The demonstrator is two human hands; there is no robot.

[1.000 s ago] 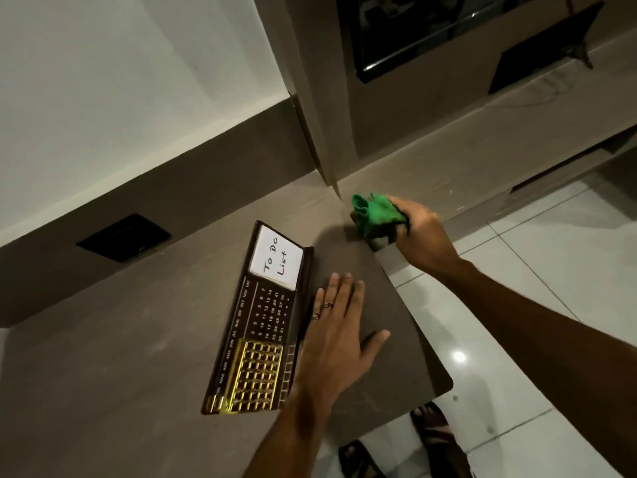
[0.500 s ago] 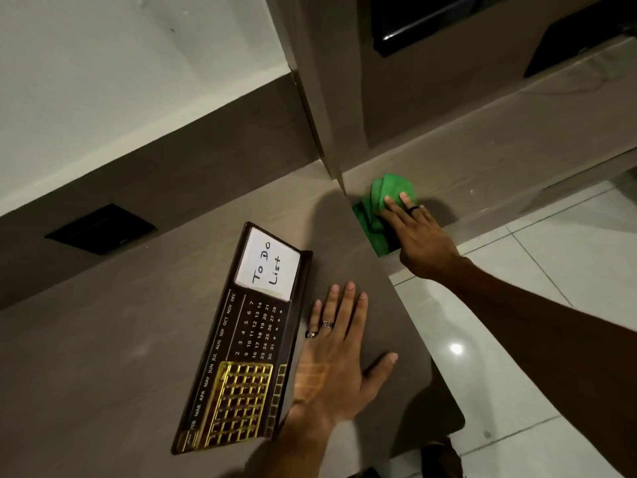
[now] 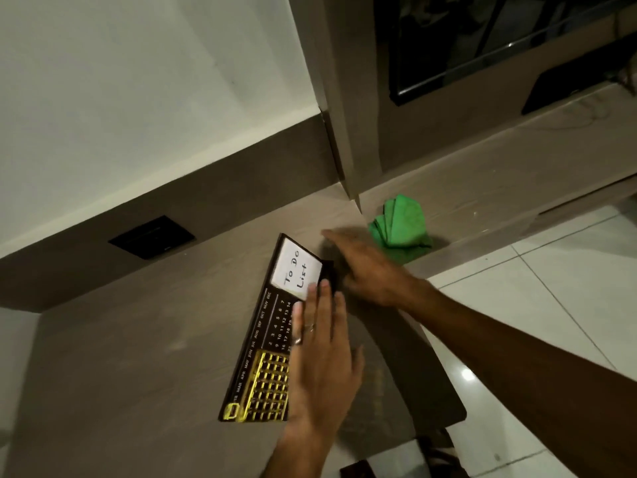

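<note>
A dark brown calendar board (image 3: 265,346) with a white "To Do List" pad and gold grid lies flat on the brown desk (image 3: 120,357). My left hand (image 3: 324,360) lies flat with straight fingers over the board's right edge, fingertips at the pad's lower corner. My right hand (image 3: 368,267), blurred and with fingers extended, hovers at the board's upper right corner and holds nothing. A crumpled green cloth (image 3: 401,227) lies alone on the lower ledge (image 3: 499,198) to the right, just past my right hand.
A black socket plate (image 3: 151,236) sits in the brown wall strip behind the desk. A dark screen (image 3: 482,39) and a black stand (image 3: 568,88) are at the upper right. White tiled floor (image 3: 551,305) lies right of the desk's rounded corner.
My right hand left the green cloth on the ledge and swung left toward the board. My left hand slid left from the bare desk onto the board's right edge.
</note>
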